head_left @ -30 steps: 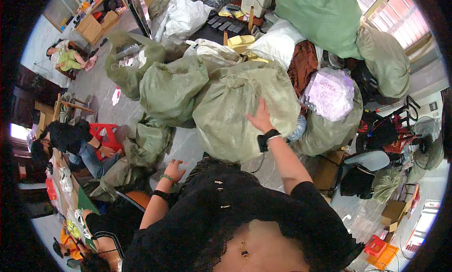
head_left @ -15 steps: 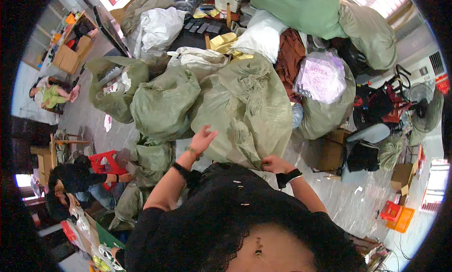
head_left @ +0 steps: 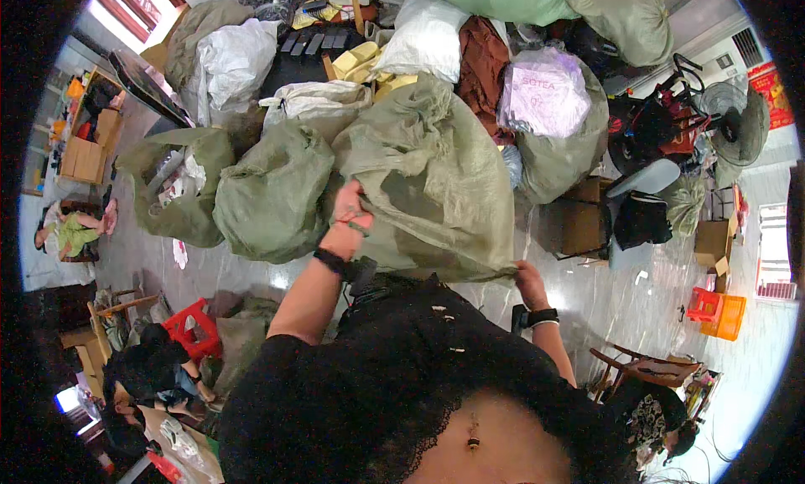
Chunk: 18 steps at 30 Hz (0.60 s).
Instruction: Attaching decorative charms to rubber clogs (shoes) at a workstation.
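Sacks fill most of the floor [head_left: 671,300] in this room. The big green woven sack [head_left: 436,182] in the middle is the one the person is working on. It sits on the floor right in front of them and leans against the other bags behind it.

The left hand [head_left: 350,209] is up on the side of that sack, and its grip is closed tight on a fold of the green cloth. A black band goes round that wrist. The right hand [head_left: 530,279] is lower down, at the bottom right corner of the same sack. Its grip is pinched shut on the edge, and the cloth is pulled into a point there. That wrist has a black watch on it.

Just to the left, touching the big sack, is a second green sack [head_left: 272,195], round and full. Further left is an open green bag [head_left: 172,186] with white things inside. Behind the big sack lie a white sack [head_left: 423,40] and a brown cloth [head_left: 485,61]. A clear purple bag [head_left: 545,94] rests on top of a grey-green sack on the right. A red stool [head_left: 194,333] stands on the floor at the lower left, and an orange crate [head_left: 728,316] is far off to the right.
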{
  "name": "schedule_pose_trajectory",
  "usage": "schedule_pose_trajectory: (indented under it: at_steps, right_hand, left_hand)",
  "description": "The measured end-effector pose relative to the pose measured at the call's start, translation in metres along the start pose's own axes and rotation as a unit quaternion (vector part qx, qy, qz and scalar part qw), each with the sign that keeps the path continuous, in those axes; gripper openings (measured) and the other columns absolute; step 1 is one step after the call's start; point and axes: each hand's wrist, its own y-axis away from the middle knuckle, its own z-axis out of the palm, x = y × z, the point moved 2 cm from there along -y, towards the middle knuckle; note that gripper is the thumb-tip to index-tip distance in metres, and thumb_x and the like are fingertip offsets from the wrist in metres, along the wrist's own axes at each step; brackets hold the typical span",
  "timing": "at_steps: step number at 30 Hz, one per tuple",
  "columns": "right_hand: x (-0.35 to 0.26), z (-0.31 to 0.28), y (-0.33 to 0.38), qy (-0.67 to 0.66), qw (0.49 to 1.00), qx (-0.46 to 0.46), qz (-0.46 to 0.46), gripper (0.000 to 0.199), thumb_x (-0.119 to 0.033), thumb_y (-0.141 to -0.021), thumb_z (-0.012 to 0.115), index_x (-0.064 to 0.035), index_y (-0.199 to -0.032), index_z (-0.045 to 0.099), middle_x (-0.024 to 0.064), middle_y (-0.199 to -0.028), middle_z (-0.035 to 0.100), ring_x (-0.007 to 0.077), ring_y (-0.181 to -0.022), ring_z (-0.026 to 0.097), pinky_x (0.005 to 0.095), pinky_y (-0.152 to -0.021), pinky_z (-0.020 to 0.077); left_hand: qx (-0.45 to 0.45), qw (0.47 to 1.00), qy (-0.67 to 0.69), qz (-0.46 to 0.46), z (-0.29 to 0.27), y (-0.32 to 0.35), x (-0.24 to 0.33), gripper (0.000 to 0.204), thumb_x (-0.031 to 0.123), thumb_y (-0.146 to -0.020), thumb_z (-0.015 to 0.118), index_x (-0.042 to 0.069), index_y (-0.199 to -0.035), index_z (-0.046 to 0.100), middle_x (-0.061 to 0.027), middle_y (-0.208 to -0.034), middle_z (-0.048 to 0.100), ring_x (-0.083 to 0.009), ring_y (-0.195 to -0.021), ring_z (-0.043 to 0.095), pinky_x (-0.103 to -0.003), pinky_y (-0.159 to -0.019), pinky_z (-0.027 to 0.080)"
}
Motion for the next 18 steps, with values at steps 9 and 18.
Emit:
schedule_pose_trajectory:
  at_steps: [9, 18]
  right_hand:
    - [-0.025, 0.055, -0.073, 0.304, 0.936, -0.125, -0.128, 0.022, -0.021, -0.087, 0.054, -0.0015, -0.094, 0.058, 0.004, -0.078, 0.058, 0.0168, -0.076, 0.056, 0.0293, -0.065, 0.0441]
    - [-0.108, 0.197, -0.137, 0.509, 0.773, -0.03, -0.378, 0.06, -0.025, -0.075, 0.068, -0.0075, -0.126, 0.042, 0.019, -0.138, 0.029, 0.0396, -0.128, 0.027, 0.0513, -0.1, 0.0293]
  left_hand:
    - [-0.044, 0.969, -0.092, 0.227, 0.014, 0.166, 0.085, 0.029, 0.022, -0.093, 0.043, 0.004, -0.113, 0.052, -0.0083, -0.114, 0.056, -0.0221, -0.105, 0.053, -0.037, -0.092, 0.041]
    - [0.047, 0.927, -0.043, 0.37, -0.016, 0.238, 0.103, 0.028, 0.023, -0.096, 0.043, 0.006, -0.117, 0.049, -0.0056, -0.12, 0.054, -0.021, -0.112, 0.05, -0.037, -0.094, 0.04]
